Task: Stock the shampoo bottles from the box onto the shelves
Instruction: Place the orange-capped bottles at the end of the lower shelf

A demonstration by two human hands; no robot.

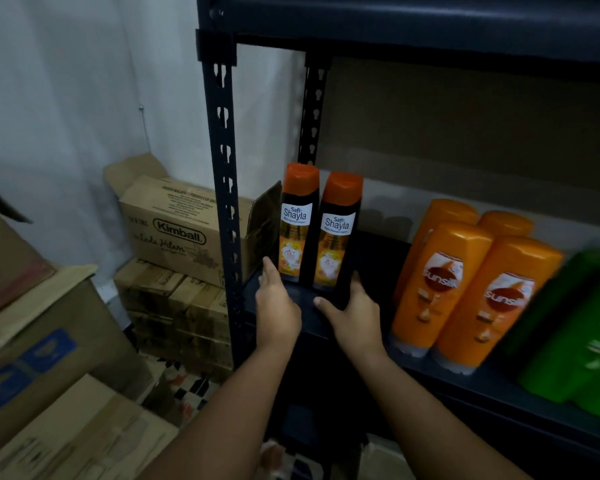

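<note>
Two black Safi Shayla shampoo bottles with orange caps stand upright side by side at the left end of the dark shelf (465, 382): the left one (297, 223) and the right one (338, 233). My left hand (278, 306) reaches to the base of the left bottle with straight fingers, the fingertips at its lower left edge. My right hand (354, 313) is at the foot of the right bottle, thumb spread in front of it and fingers along its right side. Neither hand wraps a bottle.
Several orange Sunsilk bottles (465, 289) stand to the right, then green bottles (575, 334) at the far right. A black upright post (226, 202) frames the shelf's left side. Stacked cardboard boxes, one marked Kimball (177, 233), fill the floor to the left.
</note>
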